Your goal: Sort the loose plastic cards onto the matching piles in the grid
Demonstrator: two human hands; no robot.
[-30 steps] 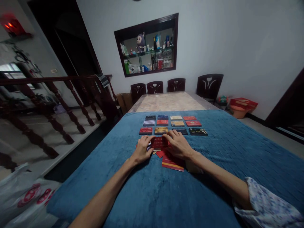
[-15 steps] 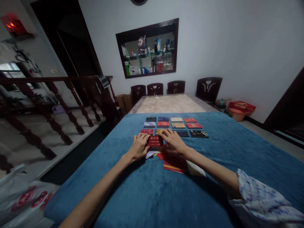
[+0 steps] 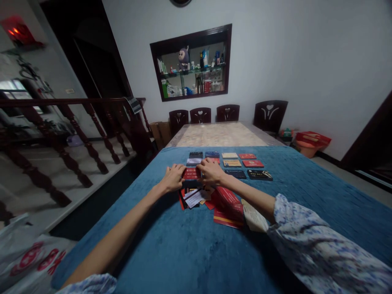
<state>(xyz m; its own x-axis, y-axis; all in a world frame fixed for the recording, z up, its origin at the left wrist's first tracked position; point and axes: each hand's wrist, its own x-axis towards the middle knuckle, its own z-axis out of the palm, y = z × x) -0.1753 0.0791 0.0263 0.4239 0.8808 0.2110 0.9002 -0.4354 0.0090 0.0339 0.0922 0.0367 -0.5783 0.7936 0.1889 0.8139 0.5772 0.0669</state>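
Observation:
A red card (image 3: 191,174) with pale print is held by its two short edges, my left hand (image 3: 174,177) on one side and my right hand (image 3: 211,171) on the other. It is over the near-left place in rows of card stacks. My right hand hides part of the stack beside it. Close by lie a dark blue stack (image 3: 235,174) and a black stack (image 3: 259,175). Below my hands is a loose pile with a white card (image 3: 193,198), red and black cards, a red folder (image 3: 228,218) and a cream paper (image 3: 253,216).
A blue cloth (image 3: 153,237) covers the near part of the table; its far end shows a marbled top (image 3: 214,134). Dark chairs (image 3: 200,115) line the far side. A wooden railing (image 3: 85,110) and a white plastic bag (image 3: 33,261) are at the left.
Both hands have moved forward and slightly left with the red card, from above the loose pile to the near-left stack. More of the loose cards now shows.

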